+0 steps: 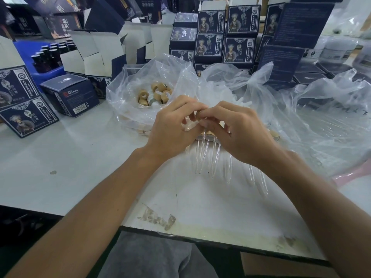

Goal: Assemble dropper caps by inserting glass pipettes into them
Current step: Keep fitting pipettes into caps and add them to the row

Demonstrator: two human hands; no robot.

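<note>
- Hands meet above the white table (80, 157): left hand (170, 125) and right hand (236, 129) pinch a tan wooden dropper cap (197, 115).
- Clear glass pipettes (212, 155) lie beneath, partly hidden.
- Crinkled clear plastic bag (128, 93) of caps sits just behind.

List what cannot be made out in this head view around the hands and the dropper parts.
- The cap in the grip of the left hand and right hand: mostly covered by fingers; whether a pipette is seated cannot be told.
- Upper ends of the finished pipettes: hidden under both hands.
- Contents of the right plastic bag: blurred by creased film.
- Text on the boxes: too small.
</note>
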